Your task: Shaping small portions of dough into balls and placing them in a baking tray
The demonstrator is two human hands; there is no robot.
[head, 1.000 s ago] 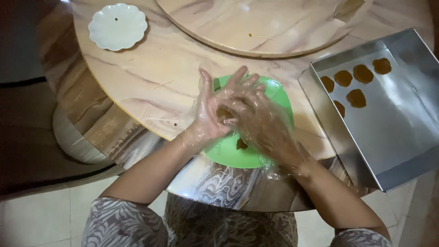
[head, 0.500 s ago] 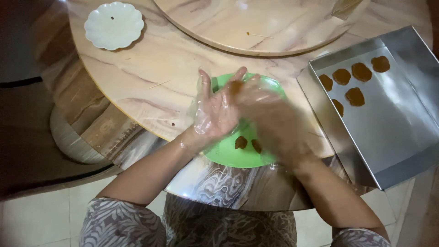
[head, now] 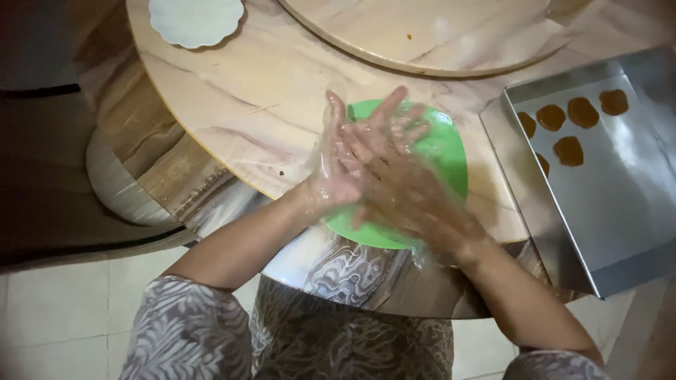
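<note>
Both my hands wear thin clear plastic gloves and press palm to palm above a green plate (head: 448, 151) at the table's near edge. My right hand (head: 405, 184) lies across my left hand (head: 332, 167), fingers stretched out and pointing away from me. The brown dough lump between the palms is hidden now. The hands also cover most of the plate.
A metal baking tray (head: 623, 211) with several flat brown dough pieces (head: 569, 150) sits at the right, overhanging the round marble-look table (head: 260, 91). A turntable (head: 422, 32) lies at the back, a white scalloped plate (head: 196, 17) at the far left. A stool (head: 116, 184) stands below left.
The right hand has slid back and forth over the left palm. A brown lump seen between the palms a second ago is covered now, as are the brown pieces on the plate.
</note>
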